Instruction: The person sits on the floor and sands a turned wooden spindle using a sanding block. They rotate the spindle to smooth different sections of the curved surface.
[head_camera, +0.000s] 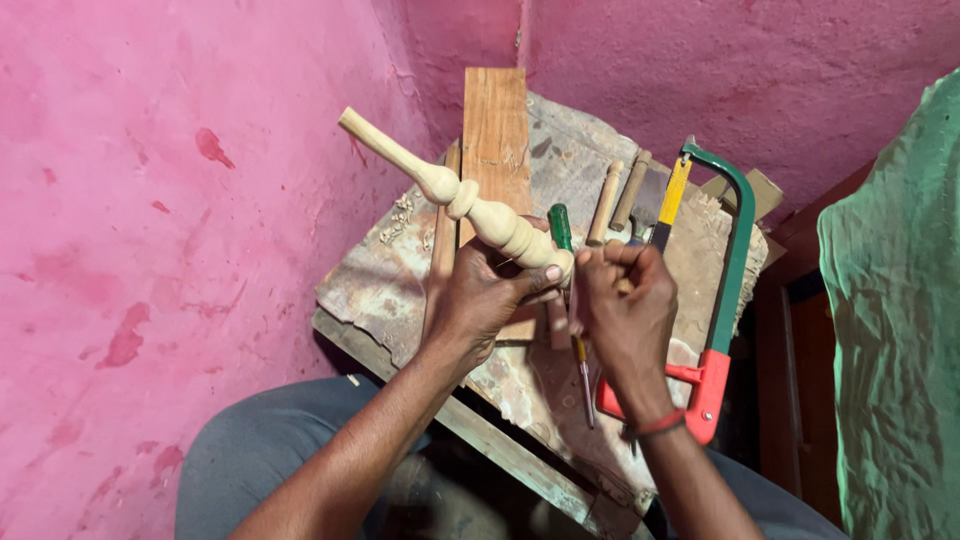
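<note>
My left hand grips the thick end of a pale turned wooden spindle, which slants up and to the left over a worn workbench. My right hand is closed in a fist right beside that end of the spindle; something small seems pinched in it, but my fingers hide it. A green-handled screwdriver lies on the bench just below and between my hands, its metal tip pointing toward me.
A green-framed hacksaw with a red handle lies at the bench's right. Wooden-handled chisels and a yellow-handled tool rest behind my hands. A plank lies along the bench top. Pink walls close in left and behind; a green cloth hangs at right.
</note>
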